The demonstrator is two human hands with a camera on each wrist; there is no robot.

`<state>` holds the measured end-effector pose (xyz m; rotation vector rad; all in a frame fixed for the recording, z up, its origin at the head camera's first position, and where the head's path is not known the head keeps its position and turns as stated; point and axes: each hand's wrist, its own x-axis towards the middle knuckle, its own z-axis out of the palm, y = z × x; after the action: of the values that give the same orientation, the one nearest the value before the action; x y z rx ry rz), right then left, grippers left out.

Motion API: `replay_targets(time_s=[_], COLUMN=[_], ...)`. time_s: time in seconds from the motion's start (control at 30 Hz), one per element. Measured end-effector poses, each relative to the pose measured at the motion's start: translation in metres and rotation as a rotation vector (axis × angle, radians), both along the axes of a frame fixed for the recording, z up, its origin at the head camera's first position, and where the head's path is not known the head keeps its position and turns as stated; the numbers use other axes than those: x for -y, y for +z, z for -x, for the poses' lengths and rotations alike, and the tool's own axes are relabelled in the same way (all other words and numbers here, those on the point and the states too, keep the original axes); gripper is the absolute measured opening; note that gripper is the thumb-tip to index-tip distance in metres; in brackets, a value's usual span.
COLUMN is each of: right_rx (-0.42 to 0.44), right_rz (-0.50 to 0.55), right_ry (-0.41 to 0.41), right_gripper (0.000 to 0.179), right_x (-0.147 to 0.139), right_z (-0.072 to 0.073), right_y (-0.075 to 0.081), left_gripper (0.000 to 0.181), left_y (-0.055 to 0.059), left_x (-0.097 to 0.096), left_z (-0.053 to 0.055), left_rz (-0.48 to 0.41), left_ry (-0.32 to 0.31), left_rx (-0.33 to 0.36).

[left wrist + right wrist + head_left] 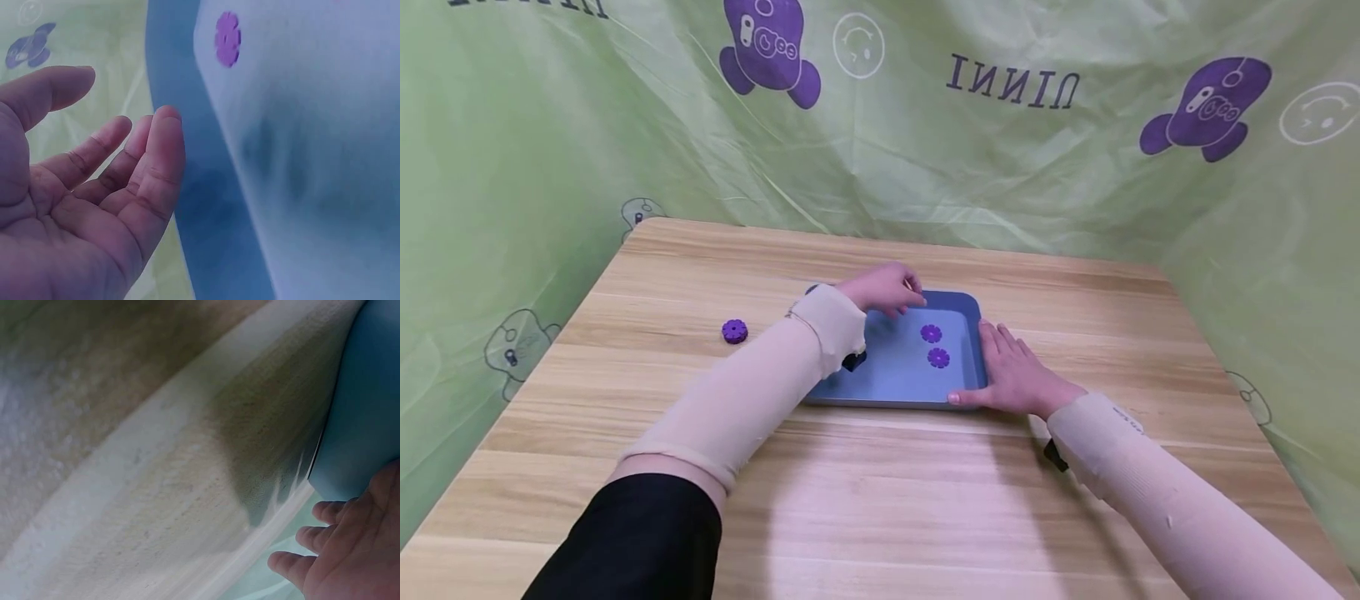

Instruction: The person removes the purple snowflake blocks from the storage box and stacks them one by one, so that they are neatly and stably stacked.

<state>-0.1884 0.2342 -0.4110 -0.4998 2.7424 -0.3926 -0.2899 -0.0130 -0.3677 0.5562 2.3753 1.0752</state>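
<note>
A blue tray (891, 379) lies on the wooden table, with two purple flower-shaped discs on its right half, one disc (931, 333) behind the other disc (938, 358). Over the tray's far side my left hand (883, 288) hovers, fingers loosely bent. In the left wrist view that left hand (94, 187) holds nothing, and one purple disc (228, 39) shows beyond the tray wall. My right hand (1018, 375) rests at the tray's right side, thumb on the near rim. Straight fingers (292, 565) appear beside the tray (365, 394) in the right wrist view.
Left of the tray, a small stack of purple discs (734, 331) sits on the table (880, 500). A green printed curtain (865, 167) hangs behind the table and along both sides. My left forearm covers the tray's left part.
</note>
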Motion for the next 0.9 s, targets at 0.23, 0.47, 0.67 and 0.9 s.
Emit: replay_targets(time_s=[0.23,0.47,0.67,0.9], right_rx=[0.006,-0.004,-0.001,-0.028], right_rz=[-0.002,0.01,-0.005,-0.007], right_ry=[-0.008,0.001,0.003,0.028], right_gripper=[0.134,0.133,0.133,0.131], right_x=[-0.001,-0.001,0.0,0.001], right_z=[0.001,0.001,0.0,0.0], right_y=[0.0,0.001,0.001,0.002], left_gripper=[0.022,0.017,0.013,0.01], left_y=[-0.016,-0.026,-0.034,-0.035], left_x=[-0.026,-0.04,-0.045,-0.048], left_z=[-0.002,-0.008,-0.005,-0.009], left_rz=[0.099,0.229,0.292,0.352], left_ry=[-0.058,-0.094,-0.14,-0.169], left_rx=[-0.014,-0.116,-0.162,-0.218])
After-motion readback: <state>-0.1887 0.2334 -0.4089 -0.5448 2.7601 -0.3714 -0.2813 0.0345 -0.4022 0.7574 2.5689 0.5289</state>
